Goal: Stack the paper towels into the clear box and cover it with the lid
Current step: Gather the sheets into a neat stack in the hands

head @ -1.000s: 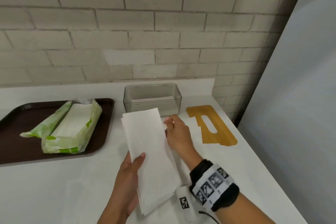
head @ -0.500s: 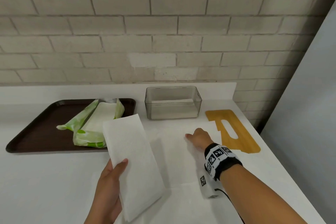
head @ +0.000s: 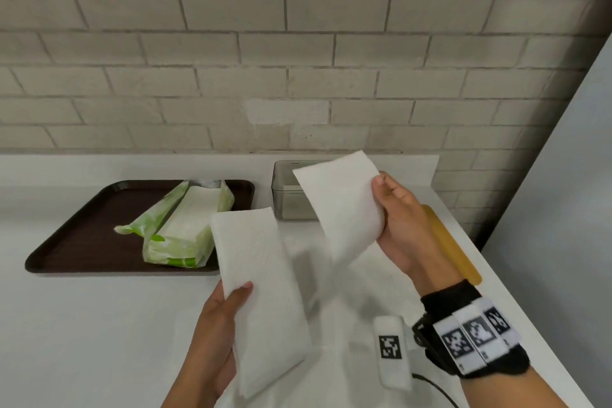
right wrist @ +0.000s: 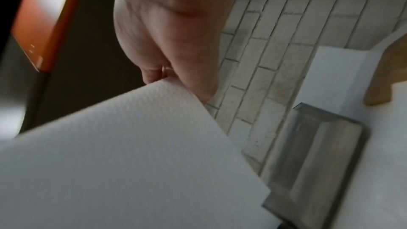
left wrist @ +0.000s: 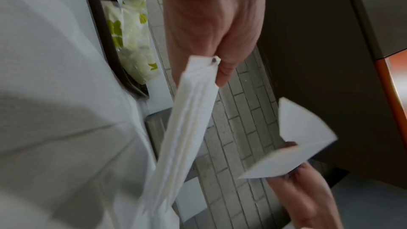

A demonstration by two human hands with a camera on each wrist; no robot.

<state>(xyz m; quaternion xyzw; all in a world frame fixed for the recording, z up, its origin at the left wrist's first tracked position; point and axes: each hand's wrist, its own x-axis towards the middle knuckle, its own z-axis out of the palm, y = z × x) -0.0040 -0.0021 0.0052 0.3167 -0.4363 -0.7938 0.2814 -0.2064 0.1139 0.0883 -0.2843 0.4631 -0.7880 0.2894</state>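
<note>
My left hand grips a stack of folded white paper towels by its near end, thumb on top; the left wrist view shows the stack edge-on. My right hand holds a single folded paper towel lifted above the counter, in front of the clear box. The right wrist view shows that towel beside the clear box. The wooden lid lies flat to the right of the box, partly hidden behind my right hand.
A dark brown tray at the left holds an opened green and white towel package. A brick wall stands behind the white counter. The counter's right edge runs next to a grey panel.
My right hand has lifted a single towel off the counter and raised it towards the box. The left hand still holds the stack, shifted a little right.
</note>
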